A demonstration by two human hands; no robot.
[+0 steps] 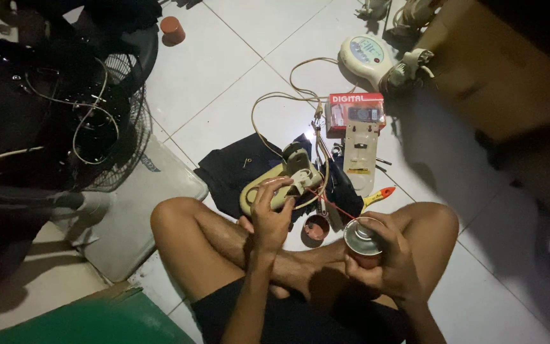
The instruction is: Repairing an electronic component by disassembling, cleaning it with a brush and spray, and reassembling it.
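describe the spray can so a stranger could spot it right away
Start at the crossed legs on the white tiled floor. Above the person's right knee, the right hand grips a small red spray can. Its shiny silver domed top sets it apart from the open dish alongside.

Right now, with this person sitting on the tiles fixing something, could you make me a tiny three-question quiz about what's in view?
1. True or false: the right hand holds a spray can.
2. What does the left hand touch?
A. the red box
B. the cream plastic housing
C. the fan grille
3. What does the housing lie on?

Key: 1 true. 2 B. 3 a dark cloth spread on the floor.
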